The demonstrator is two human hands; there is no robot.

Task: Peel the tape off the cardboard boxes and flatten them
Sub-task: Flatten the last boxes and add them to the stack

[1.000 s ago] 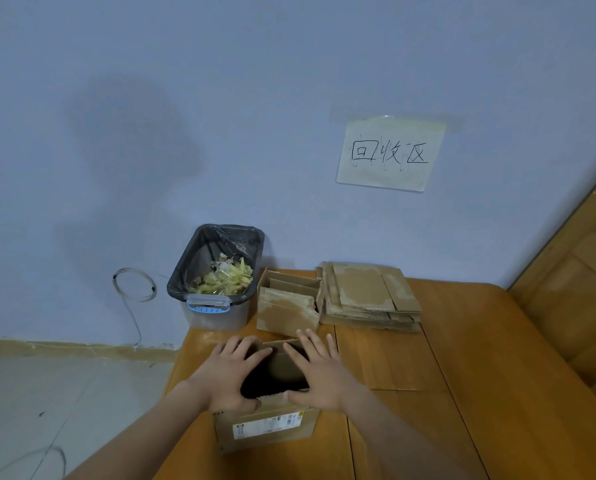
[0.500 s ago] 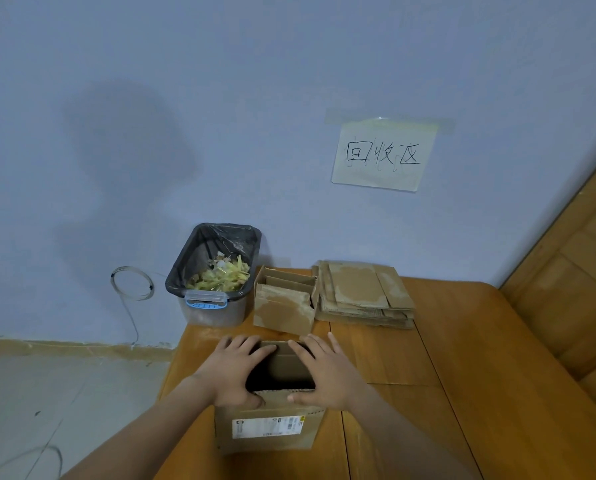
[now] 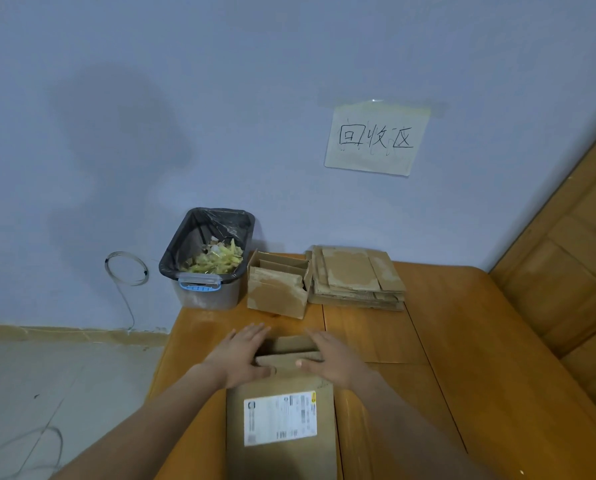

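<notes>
Two hands: left hand (image 3: 241,358) and right hand (image 3: 327,360) lie flat, fingers straight, pressing the labelled box (image 3: 281,410); neither grip curls round anything.
Box place: near counter (image 3: 463,358) edge, toward its left corner.
Doing it well: likely press evenly along the folds, keeping flaps tucked flat.
Then: add to flattened stack (image 3: 355,277) at far edge.

We faced a plain pale blue-grey wall (image 3: 220,98), dimly and evenly lit, with a soft shadow smudged across its left half. A paper sign (image 3: 376,138) with handwritten characters was taped to it on the right. Below stood a wooden table (image 3: 463,341), and wooden panelling (image 3: 573,254) rose at the far right. To the left lay a grey floor (image 3: 64,375) with a thin wire (image 3: 127,268) looped against the wall.
</notes>
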